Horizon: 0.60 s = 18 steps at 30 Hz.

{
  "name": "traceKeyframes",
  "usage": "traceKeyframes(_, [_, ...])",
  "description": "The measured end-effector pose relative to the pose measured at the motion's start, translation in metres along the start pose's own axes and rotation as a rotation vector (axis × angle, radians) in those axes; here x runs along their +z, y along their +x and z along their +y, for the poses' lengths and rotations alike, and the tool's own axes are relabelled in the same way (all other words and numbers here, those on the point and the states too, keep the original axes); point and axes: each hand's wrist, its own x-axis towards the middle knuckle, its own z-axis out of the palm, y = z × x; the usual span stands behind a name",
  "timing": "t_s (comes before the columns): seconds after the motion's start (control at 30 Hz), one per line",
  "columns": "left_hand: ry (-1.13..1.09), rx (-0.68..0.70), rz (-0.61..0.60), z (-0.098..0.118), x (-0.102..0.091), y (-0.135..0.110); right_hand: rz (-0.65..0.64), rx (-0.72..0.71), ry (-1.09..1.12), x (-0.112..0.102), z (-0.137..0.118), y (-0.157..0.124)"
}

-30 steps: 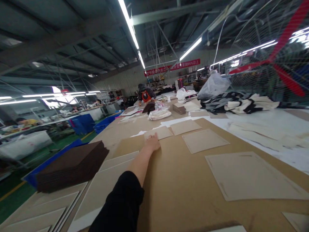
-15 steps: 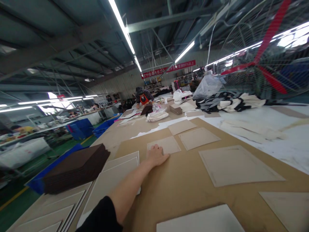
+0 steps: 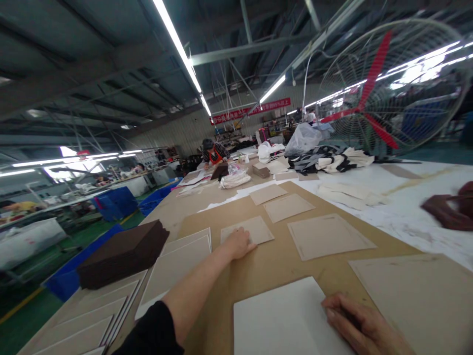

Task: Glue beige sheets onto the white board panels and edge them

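Note:
My left hand reaches out over the brown cardboard tabletop, fingers lying flat on the near edge of a tan square sheet. My right hand rests at the bottom right, fingers flat on the right edge of a white sheet that lies in front of me. Neither hand grips anything. Further tan sheets lie in a row to the right and behind.
A stack of dark brown sheets sits at the left table edge, with pale boards fanned below it. A large fan with red blades stands at the right. Piled fabric and bags lie farther back, where a person bends over the table.
My left hand has drawn the tan sheet nearer along the table. My right hand and the white sheet have come into view at the bottom. The view has tilted right.

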Motion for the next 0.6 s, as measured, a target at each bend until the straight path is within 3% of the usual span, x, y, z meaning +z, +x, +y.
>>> traceKeyframes(0.17, [-0.088, -0.033, 0.079, 0.021, -0.008, -0.012, 0.015, -0.01, 0.048, 0.003, -0.004, -0.001])
traceKeyframes(0.33, [-0.364, -0.199, 0.418, 0.008, -0.064, -0.04, 0.119, 0.05, 0.198, -0.003, 0.0, -0.004])
traceKeyframes(0.4, [-0.553, -0.29, 0.569, 0.004, -0.086, -0.062, 0.186, 0.043, 0.253, -0.008, -0.003, -0.006])
traceKeyframes(0.47, [-0.807, -0.359, 0.668, 0.011, -0.096, -0.088, 0.252, 0.005, 0.301, -0.01, -0.011, -0.008])
traceKeyframes(0.53, [-1.101, -0.391, 0.687, 0.029, -0.092, -0.114, 0.31, -0.026, 0.357, -0.008, -0.022, -0.007])
traceKeyframes(0.6, [-1.384, -0.409, 0.626, 0.054, -0.08, -0.138, 0.347, -0.041, 0.41, -0.002, -0.035, -0.005])
